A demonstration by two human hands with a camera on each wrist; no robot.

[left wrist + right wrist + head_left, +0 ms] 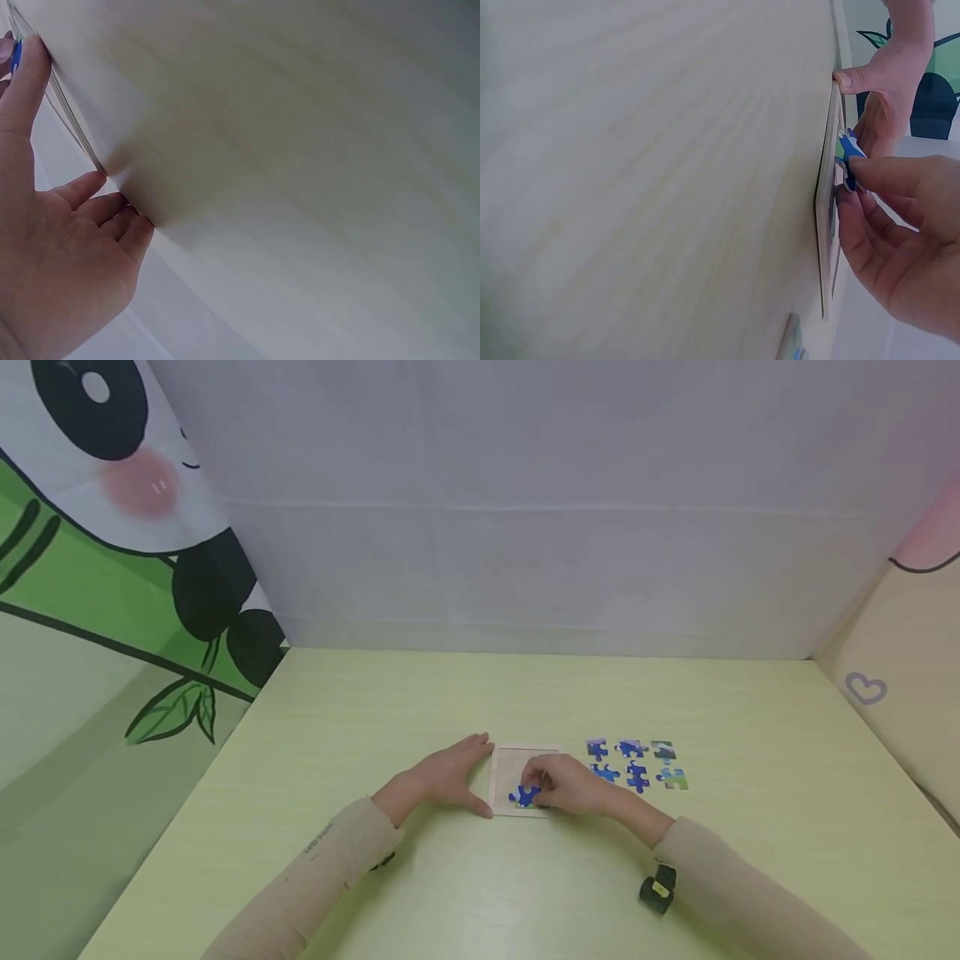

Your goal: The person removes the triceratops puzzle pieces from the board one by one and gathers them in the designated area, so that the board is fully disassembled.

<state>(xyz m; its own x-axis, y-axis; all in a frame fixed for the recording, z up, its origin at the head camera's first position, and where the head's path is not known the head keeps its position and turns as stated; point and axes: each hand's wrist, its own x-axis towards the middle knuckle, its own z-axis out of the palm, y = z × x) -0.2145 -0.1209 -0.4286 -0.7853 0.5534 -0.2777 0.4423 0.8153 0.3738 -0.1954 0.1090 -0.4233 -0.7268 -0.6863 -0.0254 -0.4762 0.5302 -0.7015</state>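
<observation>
A shallow square puzzle tray (510, 764) of pale wood lies on the table. My left hand (446, 774) is spread along its left side, with the thumb near the front corner and the fingertips near the back one. Over the front of the tray, my right hand (576, 785) pinches a blue jigsaw piece (527, 795) between thumb and fingers. In the right wrist view that piece (850, 148) is tilted up from the tray's surface. Part of the tray's front right is hidden under the right hand.
Several loose jigsaw pieces (637, 775), mostly blue with some green, lie in two rows right of the tray. The pale wooden table (450, 893) runs back to a white cloth wall (525, 568), with printed panels on both sides.
</observation>
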